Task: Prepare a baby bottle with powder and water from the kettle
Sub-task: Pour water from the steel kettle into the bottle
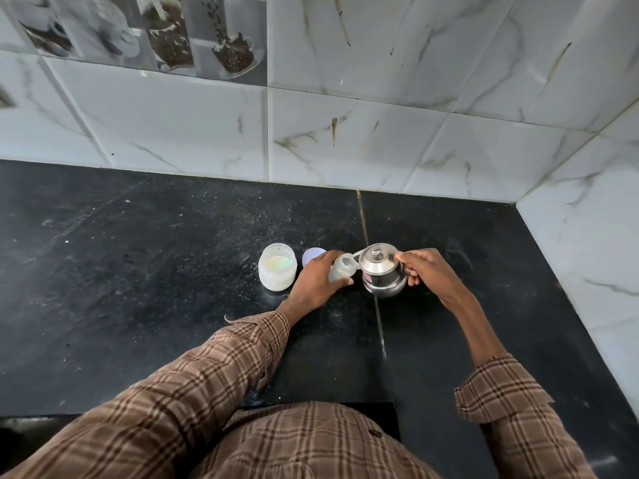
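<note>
Both forearms in plaid sleeves (221, 375) reach forward over the black counter (138, 271), toward its middle, nearer the right wall than the left edge. The left hand (316, 280) curls closed around the clear bottle (340, 267), tilted rightward. The right hand (427, 271) grips the handle of the steel kettle (380, 269), spout at the bottle's mouth. Just left stands a powder jar (278, 271); a pale lid (313, 255) lies behind the left hand.
</note>
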